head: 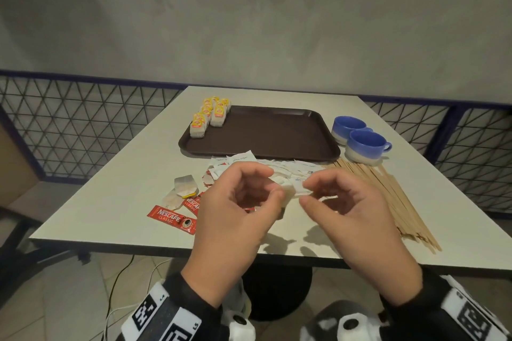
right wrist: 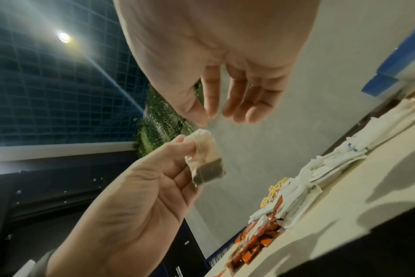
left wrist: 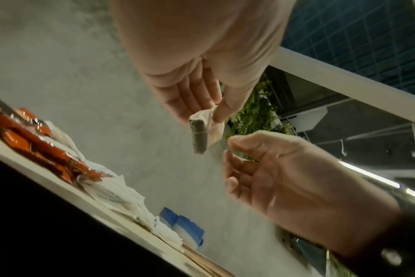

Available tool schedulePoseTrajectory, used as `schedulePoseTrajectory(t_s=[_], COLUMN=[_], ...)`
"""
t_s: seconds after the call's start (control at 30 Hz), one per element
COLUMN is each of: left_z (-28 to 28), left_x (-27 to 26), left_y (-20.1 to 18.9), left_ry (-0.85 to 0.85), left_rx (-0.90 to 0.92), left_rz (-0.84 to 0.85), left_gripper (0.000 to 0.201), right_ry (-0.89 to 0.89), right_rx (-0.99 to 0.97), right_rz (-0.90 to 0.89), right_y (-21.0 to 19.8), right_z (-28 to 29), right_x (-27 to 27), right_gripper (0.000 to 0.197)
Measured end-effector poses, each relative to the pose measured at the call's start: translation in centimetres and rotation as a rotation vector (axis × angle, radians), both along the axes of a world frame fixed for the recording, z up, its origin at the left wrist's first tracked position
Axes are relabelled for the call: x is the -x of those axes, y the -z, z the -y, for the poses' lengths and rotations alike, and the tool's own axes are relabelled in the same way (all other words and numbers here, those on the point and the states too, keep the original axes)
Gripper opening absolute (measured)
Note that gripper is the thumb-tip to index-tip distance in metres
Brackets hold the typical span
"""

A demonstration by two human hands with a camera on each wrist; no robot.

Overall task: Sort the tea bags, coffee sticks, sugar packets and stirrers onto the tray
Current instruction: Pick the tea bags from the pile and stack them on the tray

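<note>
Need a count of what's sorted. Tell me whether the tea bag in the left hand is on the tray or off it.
Off it: the left hand pinches the tea bag in the air.

Head view: high above the near table (head: 144,174) edge, facing forward and down, wide enough for the whole tabletop, tray (head: 266,133), grille and wall. Left wrist view: low beside the table edge, tilted, looking along the left hand (left wrist: 201,61) up toward wall and ceiling, very close to the fingers. Right wrist view: likewise close and tilted, looking along the right hand (right wrist: 225,56) from the opposite side. Shared by all three: both hands and the tea bag (left wrist: 203,131) between them. Shared by both wrist views and the head view: packet heap (right wrist: 320,174), red sticks (left wrist: 36,142).
</note>
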State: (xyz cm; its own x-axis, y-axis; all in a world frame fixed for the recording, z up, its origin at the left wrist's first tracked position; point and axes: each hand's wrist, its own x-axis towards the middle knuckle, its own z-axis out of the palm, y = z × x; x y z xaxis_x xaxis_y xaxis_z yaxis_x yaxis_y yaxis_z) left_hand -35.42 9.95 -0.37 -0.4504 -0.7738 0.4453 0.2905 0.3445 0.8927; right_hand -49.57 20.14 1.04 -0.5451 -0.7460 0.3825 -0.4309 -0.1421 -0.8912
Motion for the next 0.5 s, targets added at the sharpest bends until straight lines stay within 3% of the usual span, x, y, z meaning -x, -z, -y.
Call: schedulePoseTrajectory(t_s=[0.07, 0.2, 0.3, 0.4, 0.5], left_z=[-0.2, -0.2, -0.1, 0.3, 0.9], left_x=[-0.1, -0.2, -0.2, -0.8, -1.2], left_y=[0.2, 0.7, 1.0, 1.0, 0.6], left_ry=[-0.083, -0.232, -0.252, -0.190, 0.050], left_rx=[0.129, 0.563, 0.697, 0.558, 0.135], left_rz=[0.031, 0.155, 0.185, 0.122, 0.075], left_gripper=[0.026, 0.032, 0.031, 0.027, 0.037], right_ry=[0.020, -0.191, -0.224, -0.229, -0.310], right_rx=[-0.018, -0.208, -0.202, -0.181, -0.206], right_rz=[0.056, 0.425, 0.541, 0.567, 0.537], right_y=[-1.0, -1.9, -1.9, -2.3, -3.0], right_z=[-0.2, 0.1, 0.5, 0.5, 0.1], right_x=[-0.2, -0.8, -0.7, 0.0, 0.4], right_gripper=[0.004, 0.026, 0.025, 0.027, 0.030])
